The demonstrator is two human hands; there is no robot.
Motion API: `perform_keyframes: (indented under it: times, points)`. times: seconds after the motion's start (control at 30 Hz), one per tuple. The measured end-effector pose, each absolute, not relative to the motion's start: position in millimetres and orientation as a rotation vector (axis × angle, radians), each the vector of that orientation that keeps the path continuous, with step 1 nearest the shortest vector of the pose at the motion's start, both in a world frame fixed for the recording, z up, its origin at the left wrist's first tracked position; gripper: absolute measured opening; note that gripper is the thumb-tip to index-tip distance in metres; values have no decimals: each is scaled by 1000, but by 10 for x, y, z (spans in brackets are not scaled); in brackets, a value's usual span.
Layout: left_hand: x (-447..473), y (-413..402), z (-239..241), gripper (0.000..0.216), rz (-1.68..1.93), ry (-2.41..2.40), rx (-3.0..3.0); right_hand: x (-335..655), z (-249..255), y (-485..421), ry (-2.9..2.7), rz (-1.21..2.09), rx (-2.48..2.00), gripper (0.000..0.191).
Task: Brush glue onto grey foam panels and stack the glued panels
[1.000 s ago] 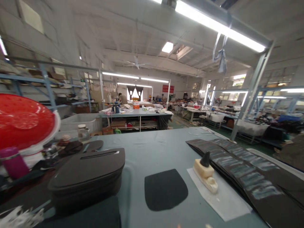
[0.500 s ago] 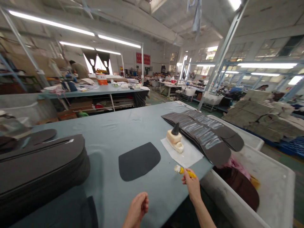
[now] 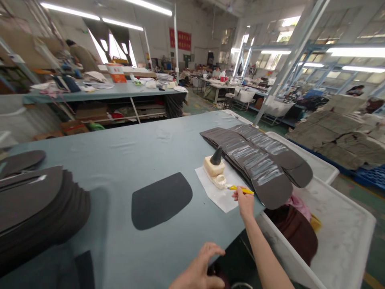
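In my right hand is a small brush with a yellow handle. Its pale, coated bristles are at the lip of a cream-coloured glue pot topped by a black cone. Under the pot lies a white sheet. My left hand is held over the table's near edge, fingers apart and with nothing in it. A single dark, rounded panel lies flat on the blue-green table, left of the pot.
On the left rises a thick stack of dark panels. Fanned dark panels with shiny streaks lie at the right edge. White bins stand beside the table, one holding cloth. A person bends at a far table.
My right hand has moved the brush forward to the glue pot. My left hand has shifted right and nearer, its fingers now spread. The view has tilted down and turned slightly right.
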State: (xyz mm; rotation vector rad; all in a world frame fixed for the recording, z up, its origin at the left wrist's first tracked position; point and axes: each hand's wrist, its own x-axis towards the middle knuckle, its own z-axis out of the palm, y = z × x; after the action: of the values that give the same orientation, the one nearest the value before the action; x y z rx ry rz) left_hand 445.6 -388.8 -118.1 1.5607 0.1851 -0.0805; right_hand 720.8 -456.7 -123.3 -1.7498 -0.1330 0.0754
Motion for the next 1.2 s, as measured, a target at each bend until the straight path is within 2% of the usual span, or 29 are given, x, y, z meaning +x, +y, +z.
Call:
perform_keyframes:
  times: [0.1,0.33,0.47,0.57,0.73,0.87,1.03,1.1,1.2]
  points:
    - [4607,-3873,-1199,28,-37,283,1599,7459,-1251,-4337,-189,109,-1787,42]
    - [4732,-3854,-1647,33,64,742,1379,7668,-1497,-4015,-261,171,-1945,39]
    - [4692,-3703,-1764,36,255,948,1643,7615,-1485,-4150,-265,129,-1939,44]
    - [4657,-3509,-1885,31,450,1034,2033,7578,-1433,-4312,-249,170,-1950,42]
    - [4820,-3259,-2103,53,376,893,2618,7571,-1421,-4432,-263,186,-2021,38]
    - [5127,-3377,-2036,70,226,742,2698,7578,-1421,-4410,-291,176,-2010,39]
    - [5353,-3761,-1803,65,42,-321,2523,7535,-1381,-4444,-297,217,-1985,44]
    - [5418,-3724,-1758,61,85,-261,2525,7513,-1371,-4456,-299,225,-1997,44]
    - [5525,-3524,-1748,64,178,336,2602,7490,-1384,-4466,-279,217,-2008,43]
